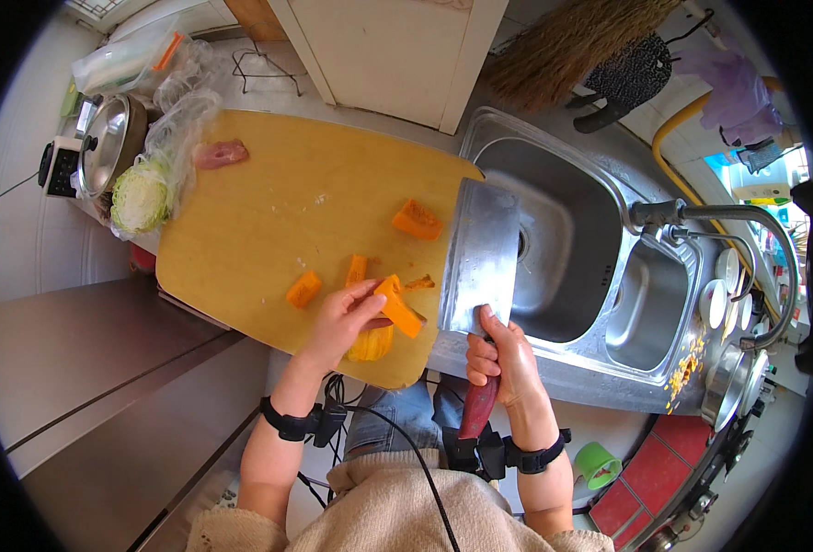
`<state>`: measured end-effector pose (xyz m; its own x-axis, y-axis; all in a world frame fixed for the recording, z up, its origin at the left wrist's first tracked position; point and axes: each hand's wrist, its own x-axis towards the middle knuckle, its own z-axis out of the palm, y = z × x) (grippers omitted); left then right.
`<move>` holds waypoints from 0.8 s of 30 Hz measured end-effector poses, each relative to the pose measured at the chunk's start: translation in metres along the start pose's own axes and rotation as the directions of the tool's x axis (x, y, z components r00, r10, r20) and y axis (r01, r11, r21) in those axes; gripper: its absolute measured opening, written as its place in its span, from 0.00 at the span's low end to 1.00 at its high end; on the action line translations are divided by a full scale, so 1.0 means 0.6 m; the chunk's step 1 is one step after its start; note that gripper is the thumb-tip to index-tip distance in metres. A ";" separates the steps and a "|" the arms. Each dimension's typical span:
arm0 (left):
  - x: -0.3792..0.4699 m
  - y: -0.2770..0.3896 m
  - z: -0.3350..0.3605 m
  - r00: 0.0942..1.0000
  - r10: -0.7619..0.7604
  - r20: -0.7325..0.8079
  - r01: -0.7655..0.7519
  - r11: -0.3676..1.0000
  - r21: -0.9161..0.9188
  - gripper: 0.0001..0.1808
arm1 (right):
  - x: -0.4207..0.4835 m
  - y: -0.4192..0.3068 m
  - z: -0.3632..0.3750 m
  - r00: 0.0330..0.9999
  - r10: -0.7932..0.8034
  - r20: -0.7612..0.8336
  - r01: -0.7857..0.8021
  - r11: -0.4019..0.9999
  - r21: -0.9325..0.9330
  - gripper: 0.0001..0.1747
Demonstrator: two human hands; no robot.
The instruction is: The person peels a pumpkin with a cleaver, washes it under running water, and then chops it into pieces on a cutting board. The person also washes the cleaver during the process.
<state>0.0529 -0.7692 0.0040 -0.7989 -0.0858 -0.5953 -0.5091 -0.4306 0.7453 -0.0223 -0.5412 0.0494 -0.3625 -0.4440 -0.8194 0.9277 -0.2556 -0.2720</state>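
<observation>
My left hand [351, 316] holds a piece of orange pumpkin [399, 309] above the near part of a yellow cutting board [296, 186]. A larger piece with yellow skin [370, 345] lies beneath that hand, partly hidden. Other pumpkin pieces rest around it: a small chunk [304, 290] to the left, a strip [356, 269] just beyond my fingers, and a chunk [417, 220] farther back. A bit of pumpkin scrap [420, 283] lies near the held piece. In my right hand [506, 355] is the red handle of a wide cleaver [481, 255], its blade pointing away over the board's right edge and the sink.
Right of the board is a double steel sink [551, 241] with a faucet [724, 210]. Raw meat [221, 154] sits at the board's back left, near a cut cabbage [140, 196] and a lidded pan [106, 148]. Pumpkin seeds [686, 369] are scattered on the right counter. A green bin [596, 466] stands below.
</observation>
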 end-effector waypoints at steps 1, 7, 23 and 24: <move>0.001 0.003 -0.003 0.996 -0.086 -0.004 0.085 0.989 -0.120 0.19 | 0.000 -0.002 -0.002 0.999 -0.044 -0.024 0.043 0.998 -0.039 0.17; 0.008 0.006 -0.008 0.969 -0.245 -0.021 0.230 0.933 -0.278 0.16 | 0.015 0.020 -0.007 0.950 -0.310 -0.024 0.263 0.841 -0.473 0.22; 0.006 -0.009 0.019 0.956 -0.233 0.177 0.291 0.824 -0.487 0.18 | 0.010 0.032 0.001 0.819 -0.568 0.084 0.447 0.539 -0.714 0.15; 0.006 -0.011 0.020 0.955 -0.222 0.195 0.293 0.805 -0.516 0.17 | 0.006 0.035 0.002 0.744 -0.646 0.170 0.495 0.362 -0.790 0.12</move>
<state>0.0495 -0.7560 0.0007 -0.7124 0.1890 -0.6759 -0.4787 -0.8351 0.2710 -0.0041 -0.5495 0.0412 -0.8840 -0.3116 -0.3484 0.2267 0.3660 -0.9026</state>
